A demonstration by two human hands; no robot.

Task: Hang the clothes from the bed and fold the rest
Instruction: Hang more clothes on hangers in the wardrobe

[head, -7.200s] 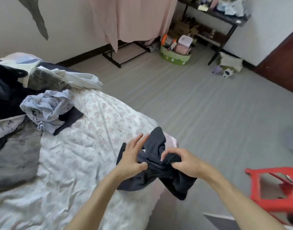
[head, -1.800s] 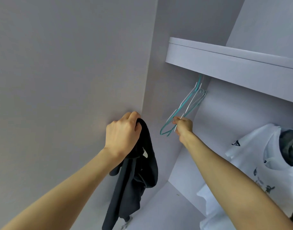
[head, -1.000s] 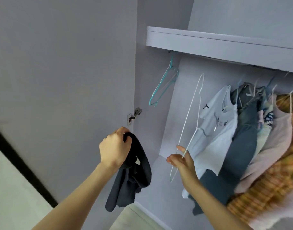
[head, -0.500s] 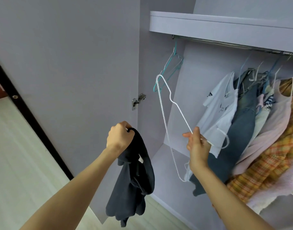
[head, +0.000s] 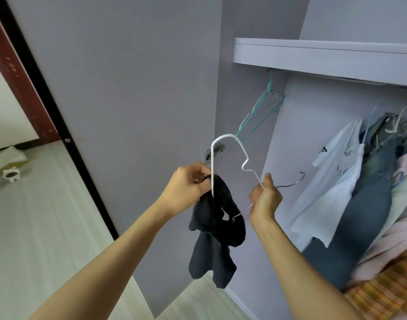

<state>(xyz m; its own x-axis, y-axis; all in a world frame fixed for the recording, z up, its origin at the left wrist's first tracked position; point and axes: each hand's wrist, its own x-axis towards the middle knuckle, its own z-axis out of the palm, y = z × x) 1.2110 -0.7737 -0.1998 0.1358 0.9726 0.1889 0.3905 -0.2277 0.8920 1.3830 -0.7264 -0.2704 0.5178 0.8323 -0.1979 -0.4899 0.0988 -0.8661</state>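
Note:
My left hand grips the top of a dark navy garment that hangs down in front of the open wardrobe. My right hand pinches a white wire hanger near its neck. One arm of the hanger runs down into the garment's opening beside my left fingers. The hanger's metal hook sticks out to the right of my right hand.
Teal hangers hang empty on the rail under the wardrobe shelf. A white T-shirt, jeans and several other clothes hang at the right. The open wardrobe door stands at the left, with pale floor beyond it.
My right hand has swung the white hanger leftward to the garment, and one hanger arm now sits inside the garment's opening. My left hand keeps its grip.

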